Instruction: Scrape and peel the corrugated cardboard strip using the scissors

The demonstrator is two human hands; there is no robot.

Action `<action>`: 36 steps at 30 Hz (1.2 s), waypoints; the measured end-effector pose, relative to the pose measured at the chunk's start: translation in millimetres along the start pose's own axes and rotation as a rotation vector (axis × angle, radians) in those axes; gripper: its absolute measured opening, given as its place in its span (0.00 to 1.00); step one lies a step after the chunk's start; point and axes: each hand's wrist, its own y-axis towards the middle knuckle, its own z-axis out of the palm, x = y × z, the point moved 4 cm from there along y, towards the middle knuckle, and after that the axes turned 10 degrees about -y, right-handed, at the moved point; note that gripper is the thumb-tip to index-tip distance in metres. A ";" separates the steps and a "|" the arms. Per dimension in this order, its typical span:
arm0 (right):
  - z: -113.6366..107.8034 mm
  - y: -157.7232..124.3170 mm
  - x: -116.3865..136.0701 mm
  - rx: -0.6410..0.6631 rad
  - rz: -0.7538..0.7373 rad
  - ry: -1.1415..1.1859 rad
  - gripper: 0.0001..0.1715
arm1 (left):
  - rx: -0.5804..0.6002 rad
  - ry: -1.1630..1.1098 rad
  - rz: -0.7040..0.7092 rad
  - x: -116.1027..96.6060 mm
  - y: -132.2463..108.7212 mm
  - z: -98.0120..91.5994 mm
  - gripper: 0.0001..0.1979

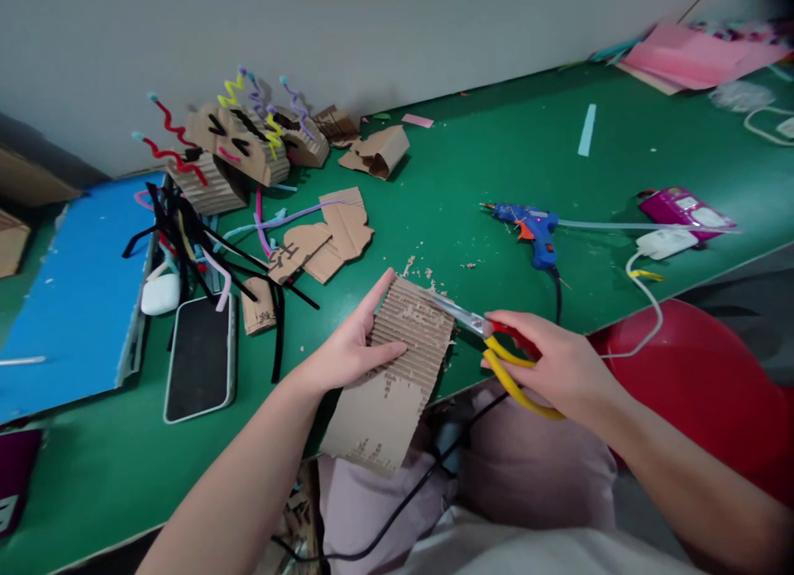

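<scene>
My left hand [356, 343] grips a piece of corrugated cardboard [413, 352] by its left side, thumb on top. The upper part of the cardboard has bare ridges; the lower part is still covered in smooth paper with torn patches. It juts over the table's front edge. In my right hand [552, 360] are scissors [505, 364] with yellow and red handles. Their blades lie along the cardboard's far edge and look nearly closed. Small paper crumbs [418, 265] are scattered just beyond that edge.
A blue glue gun [527, 223] with a cord lies to the right. Cardboard figures [229, 145] with curled pipe cleaners stand against the wall. Cut cardboard shapes [344, 223], black pipe cleaners [170, 219], a phone [199, 360] and a blue board [80, 285] lie to the left. A red stool [695, 385] is at the right.
</scene>
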 end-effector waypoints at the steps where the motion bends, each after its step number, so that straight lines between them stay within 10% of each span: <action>1: -3.1 -0.3 -2.2 -0.009 0.016 0.008 0.28 | -0.006 0.006 0.005 -0.1 -0.1 -0.5 0.45; 14: -14.5 -14.7 -12.7 -0.120 -0.148 -0.353 0.29 | -0.022 -0.016 0.035 -1.3 -0.4 -2.5 0.45; 36: -4.2 -9.1 -5.7 -0.041 -0.163 -0.244 0.27 | 0.009 0.164 0.051 1.6 -2.2 -4.0 0.42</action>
